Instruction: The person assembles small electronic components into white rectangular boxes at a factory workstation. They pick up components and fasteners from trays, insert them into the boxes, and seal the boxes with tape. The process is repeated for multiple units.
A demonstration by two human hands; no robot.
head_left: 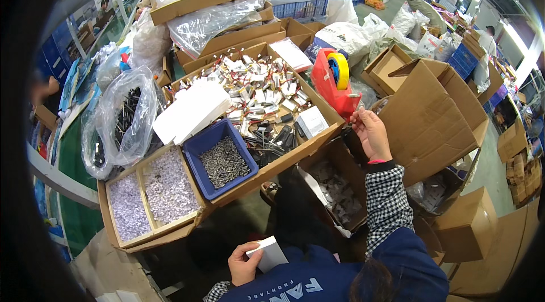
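Observation:
My left hand [244, 263] is closed around a small white box [270, 253], held low in front of my body. Farther up and to the right, my right hand [372, 133] pinches the end of the tape at the front of a red tape dispenser [331, 89]. A yellow-rimmed roll [339, 71] sits in that dispenser. Beside it is a cardboard tray [309, 93] with many small silvery parts on red and black wires [258, 94]. A white carton [311, 122] rests at the tray's near right corner, close to my right hand.
A blue bin [205, 189] of small metal screws and a divided wooden box [139, 202] of tiny clear pieces stand at the front left. Below my right forearm is an open carton with small packets [335, 194]. A large cardboard box [428, 126] stands right; a clear bag [122, 126] lies left.

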